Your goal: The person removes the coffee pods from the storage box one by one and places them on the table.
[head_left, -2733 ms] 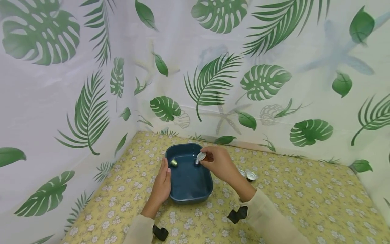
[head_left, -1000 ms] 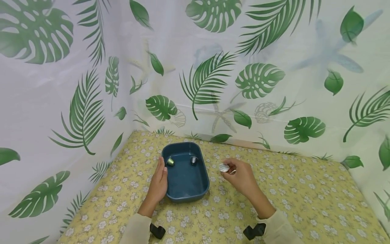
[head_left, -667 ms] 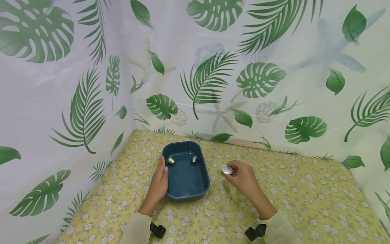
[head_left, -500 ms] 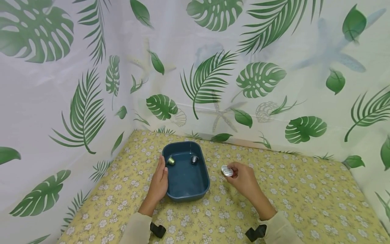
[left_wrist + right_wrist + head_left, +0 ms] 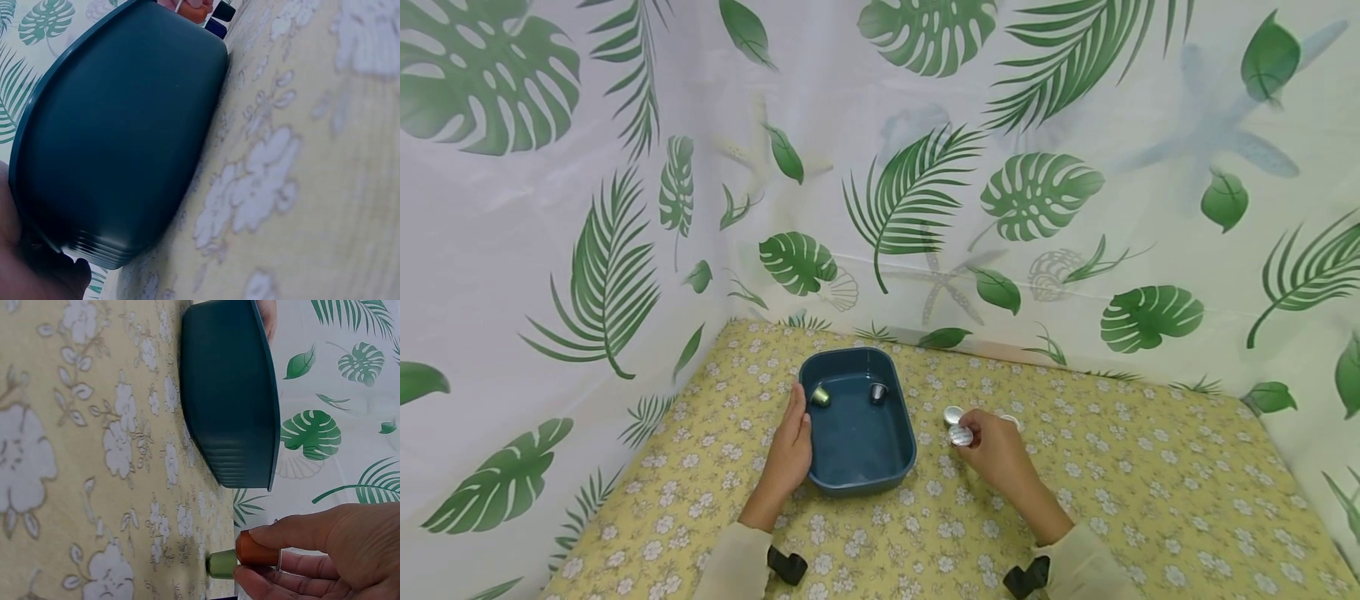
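- The orange capsule (image 5: pixel 257 548) is in the right hand (image 5: pixel 1000 448), to the right of the tray and seemingly just above the tablecloth, its silver foil face turned up
- The right hand pinches it by the side between thumb and fingers
- A green capsule (image 5: pixel 222 564) stands just beside it, narrow end on the cloth; whether the two touch I cannot tell
- From the left wrist, a pair of dark capsules (image 5: pixel 215 28) shows next to the orange one, partly cut off by the picture's edge
- From the head, one foil-topped capsule (image 5: pixel 953 414) sits just beyond the pinched one, and another silver lid (image 5: pixel 1011 421) peeks out on the far side of the knuckles; their body colours are too hidden to tell
- The dark blue tray (image 5: pixel 861 442) stands on the cloth, near the right hand but apart from it
- Inside, a yellow-green capsule (image 5: pixel 821 397) lies tipped near the left wall and a dark silvery capsule (image 5: pixel 877 392) lies by the right wall, both towards the far end
- The left hand (image 5: pixel 788 446) rests against the tray's left side, fingers straight along the outer wall, thumb by the rim
- Both arms wear cream sleeves (image 5: pixel 733 562) with a black device (image 5: pixel 787 567) at each wrist
- Under everything lies a yellow tablecloth (image 5: pixel 1150 500) with white flowers; behind hangs a white sheet (image 5: pixel 850 125) printed with green leaves
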Action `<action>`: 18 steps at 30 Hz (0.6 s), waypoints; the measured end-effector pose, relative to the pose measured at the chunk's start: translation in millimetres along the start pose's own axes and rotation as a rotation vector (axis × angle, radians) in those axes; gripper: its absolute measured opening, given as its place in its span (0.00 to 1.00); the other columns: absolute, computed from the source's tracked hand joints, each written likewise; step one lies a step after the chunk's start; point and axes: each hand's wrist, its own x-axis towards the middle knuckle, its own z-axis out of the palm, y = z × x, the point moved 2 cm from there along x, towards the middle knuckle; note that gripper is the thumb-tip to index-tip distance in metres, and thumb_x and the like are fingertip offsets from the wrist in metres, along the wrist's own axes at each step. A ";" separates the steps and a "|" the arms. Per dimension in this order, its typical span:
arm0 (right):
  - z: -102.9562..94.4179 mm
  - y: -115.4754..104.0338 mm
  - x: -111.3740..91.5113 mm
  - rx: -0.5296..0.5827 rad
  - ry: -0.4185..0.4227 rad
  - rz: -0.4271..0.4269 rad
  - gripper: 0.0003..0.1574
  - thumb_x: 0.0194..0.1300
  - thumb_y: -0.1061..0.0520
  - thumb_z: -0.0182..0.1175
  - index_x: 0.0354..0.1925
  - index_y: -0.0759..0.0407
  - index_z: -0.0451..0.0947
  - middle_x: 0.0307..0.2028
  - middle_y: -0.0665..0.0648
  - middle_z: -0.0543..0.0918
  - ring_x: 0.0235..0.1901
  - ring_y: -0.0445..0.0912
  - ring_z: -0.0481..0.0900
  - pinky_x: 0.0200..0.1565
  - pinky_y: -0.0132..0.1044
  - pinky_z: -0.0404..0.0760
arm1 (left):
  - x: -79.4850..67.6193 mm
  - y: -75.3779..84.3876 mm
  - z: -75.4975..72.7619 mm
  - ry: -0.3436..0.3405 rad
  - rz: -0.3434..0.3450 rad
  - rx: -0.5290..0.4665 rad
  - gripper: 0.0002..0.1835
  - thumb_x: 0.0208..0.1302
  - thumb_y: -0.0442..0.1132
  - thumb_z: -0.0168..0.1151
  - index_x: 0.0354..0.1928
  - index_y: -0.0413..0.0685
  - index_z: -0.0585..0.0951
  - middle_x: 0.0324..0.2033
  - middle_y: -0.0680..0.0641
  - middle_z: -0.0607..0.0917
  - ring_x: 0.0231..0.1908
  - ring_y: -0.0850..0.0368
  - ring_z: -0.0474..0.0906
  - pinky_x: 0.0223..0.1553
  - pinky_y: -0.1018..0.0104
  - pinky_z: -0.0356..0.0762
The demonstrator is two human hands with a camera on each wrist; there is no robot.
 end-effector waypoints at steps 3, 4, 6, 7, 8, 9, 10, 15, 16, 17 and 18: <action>2.4 2.2 -1.2 -0.004 -0.004 0.001 0.14 0.56 0.69 0.74 0.42 0.67 0.83 0.33 0.59 0.85 0.27 0.42 0.78 0.28 0.36 0.77 | 0.5 -0.1 -0.1 -0.010 -0.003 -0.001 0.31 0.85 0.37 0.34 0.81 0.44 0.39 0.80 0.47 0.36 0.79 0.45 0.34 0.76 0.43 0.42; 3.7 3.0 -0.7 -0.004 -0.005 -0.001 0.14 0.56 0.69 0.74 0.42 0.66 0.82 0.33 0.59 0.85 0.27 0.41 0.79 0.28 0.36 0.78 | 1.2 -0.1 -0.5 -0.012 -0.006 -0.002 0.31 0.85 0.36 0.34 0.81 0.45 0.39 0.80 0.47 0.36 0.79 0.46 0.34 0.76 0.44 0.42; 5.5 4.2 -0.2 -0.002 -0.006 -0.002 0.14 0.56 0.68 0.74 0.42 0.66 0.82 0.33 0.58 0.85 0.27 0.41 0.79 0.29 0.37 0.78 | 1.8 0.3 -1.5 -0.016 -0.003 -0.002 0.31 0.84 0.35 0.34 0.81 0.44 0.39 0.80 0.47 0.37 0.79 0.46 0.34 0.76 0.43 0.42; 6.4 5.0 -0.7 -0.003 -0.007 -0.002 0.14 0.56 0.68 0.74 0.41 0.66 0.82 0.32 0.58 0.85 0.27 0.41 0.79 0.29 0.37 0.78 | 1.4 0.4 -1.5 -0.019 -0.002 -0.003 0.31 0.84 0.34 0.34 0.81 0.44 0.39 0.80 0.47 0.37 0.79 0.45 0.34 0.76 0.43 0.42; 7.2 5.4 -0.9 -0.004 -0.008 0.000 0.15 0.56 0.68 0.74 0.42 0.66 0.82 0.32 0.58 0.85 0.27 0.41 0.79 0.29 0.37 0.78 | 1.1 0.2 -1.5 -0.024 -0.002 -0.004 0.31 0.84 0.34 0.34 0.81 0.44 0.39 0.80 0.47 0.37 0.79 0.45 0.34 0.76 0.43 0.42; 8.0 5.9 -0.8 -0.008 -0.007 -0.002 0.15 0.56 0.68 0.74 0.42 0.66 0.82 0.33 0.58 0.85 0.27 0.42 0.79 0.29 0.37 0.79 | 1.0 0.2 -1.6 -0.027 -0.001 -0.006 0.31 0.84 0.34 0.34 0.81 0.44 0.39 0.80 0.46 0.37 0.79 0.45 0.34 0.76 0.43 0.42; 8.7 6.1 -0.8 -0.010 -0.010 -0.003 0.15 0.56 0.68 0.74 0.42 0.67 0.82 0.33 0.58 0.85 0.28 0.42 0.79 0.29 0.37 0.79 | 0.8 0.0 -1.5 -0.028 0.001 -0.007 0.31 0.84 0.34 0.34 0.81 0.44 0.39 0.80 0.46 0.37 0.79 0.45 0.34 0.76 0.42 0.42; 11.0 6.3 -0.1 -0.015 -0.017 0.001 0.17 0.55 0.68 0.75 0.43 0.68 0.81 0.35 0.60 0.86 0.29 0.43 0.81 0.30 0.38 0.80 | 1.6 -0.1 -1.8 -0.042 0.005 -0.026 0.31 0.84 0.34 0.34 0.81 0.44 0.38 0.80 0.47 0.36 0.79 0.48 0.33 0.76 0.42 0.41; 11.4 6.4 0.0 -0.016 -0.019 0.003 0.17 0.55 0.68 0.75 0.43 0.68 0.81 0.34 0.60 0.85 0.29 0.43 0.81 0.30 0.38 0.80 | 1.6 -0.1 -1.6 -0.046 0.004 -0.027 0.31 0.84 0.34 0.34 0.81 0.44 0.38 0.80 0.48 0.35 0.79 0.48 0.32 0.76 0.43 0.41; 11.8 6.5 0.1 -0.017 -0.020 0.003 0.17 0.55 0.68 0.75 0.42 0.68 0.81 0.34 0.60 0.85 0.29 0.44 0.81 0.30 0.38 0.80 | 1.7 0.2 -1.6 -0.050 0.002 -0.031 0.31 0.84 0.34 0.34 0.81 0.45 0.38 0.80 0.49 0.35 0.79 0.49 0.32 0.76 0.43 0.41; 12.1 6.5 0.2 -0.016 -0.020 0.003 0.17 0.55 0.68 0.75 0.42 0.68 0.81 0.34 0.60 0.85 0.29 0.44 0.81 0.30 0.38 0.80 | 1.6 0.4 -1.6 -0.051 0.003 -0.035 0.31 0.84 0.34 0.34 0.81 0.45 0.38 0.80 0.49 0.35 0.79 0.49 0.32 0.76 0.44 0.41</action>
